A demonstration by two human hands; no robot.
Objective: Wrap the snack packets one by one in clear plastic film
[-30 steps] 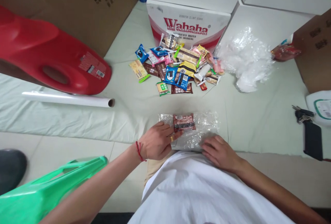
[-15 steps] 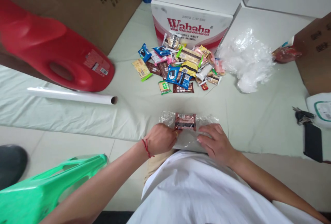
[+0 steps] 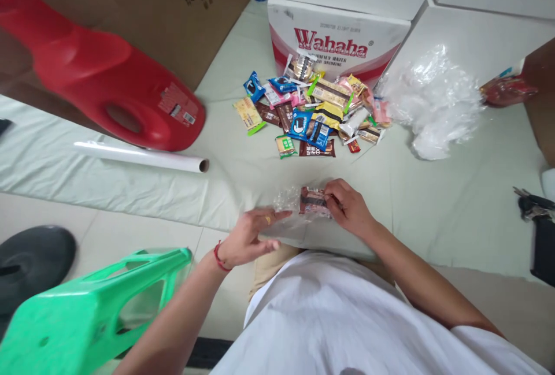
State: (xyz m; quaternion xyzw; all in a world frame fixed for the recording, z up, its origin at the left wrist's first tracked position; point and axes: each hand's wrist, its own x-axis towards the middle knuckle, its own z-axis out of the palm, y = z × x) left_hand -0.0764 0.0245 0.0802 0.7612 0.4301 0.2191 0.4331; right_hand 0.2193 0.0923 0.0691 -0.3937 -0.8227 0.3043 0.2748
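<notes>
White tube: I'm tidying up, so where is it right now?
In the head view, the white tube lies at left on the pale cloth, on the near side of the red jug and left of the snack pile.

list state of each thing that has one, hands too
left hand, open, forefinger extended
right hand, closed on packet
packet, wrapped, gripped at right end
clear film, crumpled
snacks, wrapped, heaped
roll, rolled up, lying
loose plastic, bunched up
cloth, spread, creased
</notes>
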